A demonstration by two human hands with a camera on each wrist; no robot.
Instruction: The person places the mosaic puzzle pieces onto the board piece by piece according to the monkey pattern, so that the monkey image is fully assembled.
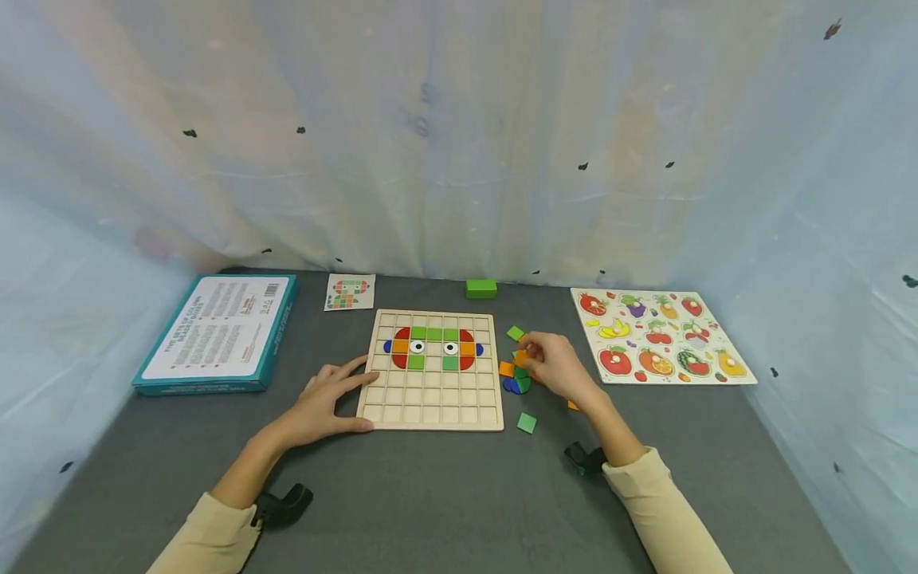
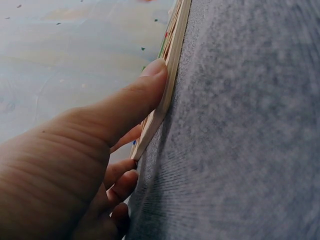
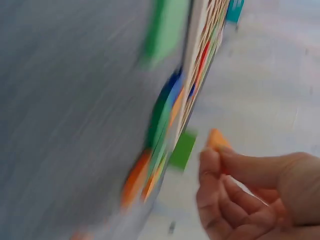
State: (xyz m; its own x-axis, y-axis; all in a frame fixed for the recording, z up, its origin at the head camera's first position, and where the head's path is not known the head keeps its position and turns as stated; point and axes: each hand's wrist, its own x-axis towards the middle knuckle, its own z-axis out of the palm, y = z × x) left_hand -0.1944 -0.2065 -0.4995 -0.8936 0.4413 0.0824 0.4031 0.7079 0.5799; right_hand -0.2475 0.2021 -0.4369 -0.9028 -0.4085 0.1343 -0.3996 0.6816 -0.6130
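Observation:
A wooden grid board (image 1: pixel 433 414) lies flat on the table. Red, green, orange, blue and eye-printed white pieces form two rounded shapes across its upper half. My left hand (image 1: pixel 323 402) rests at the board's left side, fingers spread, with the thumb (image 2: pixel 145 87) touching the near corner. Right of the board, my right hand (image 1: pixel 559 368) pinches an orange tile (image 3: pixel 217 138) between thumb and forefinger, held above the loose pieces. Below it lie green half-round pieces (image 1: pixel 523 385), blue pieces (image 1: pixel 510 385) and another orange tile (image 1: pixel 506 369).
A pattern card (image 1: pixel 350 292) lies behind the board, beside a teal box (image 1: pixel 208 327) at the left. A green block (image 1: pixel 480 289) stands at the back. On the right is a fruit puzzle board (image 1: pixel 660 339). One light green tile (image 1: pixel 527 422) lies near the board's right corner.

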